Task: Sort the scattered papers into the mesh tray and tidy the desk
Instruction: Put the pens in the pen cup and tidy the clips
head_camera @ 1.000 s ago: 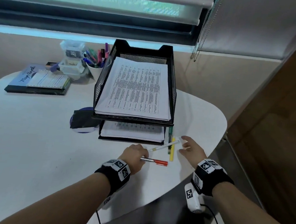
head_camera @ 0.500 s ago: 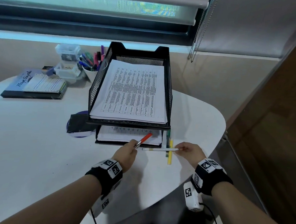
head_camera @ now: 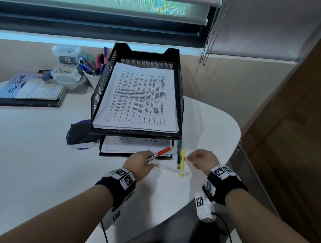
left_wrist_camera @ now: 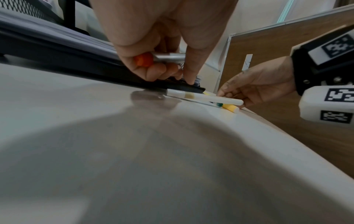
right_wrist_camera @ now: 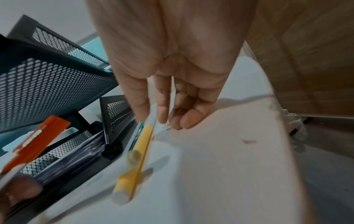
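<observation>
Holding a silver-barrelled pen with an orange cap (head_camera: 159,153), the left hand (head_camera: 137,163) has its fingers (left_wrist_camera: 153,71) curled round the barrel, cap end pointing up toward the black two-tier mesh tray (head_camera: 136,133). Index finger extended down, tip at or just above the near end of a slim white marker (head_camera: 171,169) lying on the white round-edged worktop (head_camera: 29,159); contact not resolvable.

White marker lies crosswise over a yellow highlighter (head_camera: 181,164), which lies beside a dark green pen (head_camera: 179,153), both just right of the tray's front corner.

Right hand (head_camera: 202,159) sits just right of these pens; fingers (right_wrist_camera: 162,106) loosely curled, tips close to the highlighter; wrist view blurred, cannot tell whether they pinch anything.

Printed paper sheets (head_camera: 140,99) are stacked in the upper tier, more in the lower tier.
</observation>
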Available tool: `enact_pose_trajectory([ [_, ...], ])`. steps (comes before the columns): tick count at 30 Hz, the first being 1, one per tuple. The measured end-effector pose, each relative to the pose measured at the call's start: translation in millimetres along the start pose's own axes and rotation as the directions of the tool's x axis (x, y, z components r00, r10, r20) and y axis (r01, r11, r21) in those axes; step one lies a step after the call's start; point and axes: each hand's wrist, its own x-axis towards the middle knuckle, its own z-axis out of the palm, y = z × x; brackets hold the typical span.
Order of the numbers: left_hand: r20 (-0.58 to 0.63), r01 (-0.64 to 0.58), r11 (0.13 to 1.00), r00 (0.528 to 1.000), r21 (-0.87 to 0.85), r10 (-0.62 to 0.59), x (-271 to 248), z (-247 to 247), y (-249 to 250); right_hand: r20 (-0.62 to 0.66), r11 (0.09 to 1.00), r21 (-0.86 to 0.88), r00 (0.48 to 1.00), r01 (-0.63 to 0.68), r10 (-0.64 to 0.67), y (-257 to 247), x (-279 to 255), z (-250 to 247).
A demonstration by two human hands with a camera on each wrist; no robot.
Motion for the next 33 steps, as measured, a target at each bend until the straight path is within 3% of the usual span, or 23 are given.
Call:
enact_pose_trajectory([
  [3,-0.007,-0.024,1.000,1.000,-0.005,0.024,1.2,-0.3,4.2,-0.077,0.983,-0.181,0.997,0.004,-0.018,-12.0,7.0,7.8],
  [9,0.072,-0.154,0.988,0.986,0.002,0.153,1.9,5.3,13.8,-0.068,0.908,-0.418,0.997,-0.006,-0.025,-33.9,7.8,16.3],
  [14,0.327,-0.265,0.949,0.924,0.169,0.199,-3.4,23.3,13.6,-0.070,0.888,-0.456,0.997,-0.055,0.026,-39.0,9.6,13.2],
  [23,0.392,-0.323,0.933,0.888,0.158,0.241,-9.6,22.7,11.7,-0.037,0.874,-0.482,0.998,-0.054,0.041,-30.3,10.6,6.7],
  [27,0.485,-0.454,0.841,0.829,0.294,0.278,-17.9,25.8,5.5,-0.036,0.878,-0.475,0.998,-0.056,0.044,-29.3,12.3,5.5],
  [33,0.492,-0.422,0.870,0.831,0.256,0.258,-14.1,23.5,1.7,-0.058,0.897,-0.432,0.995,-0.098,0.081,-31.3,9.7,1.4],
])
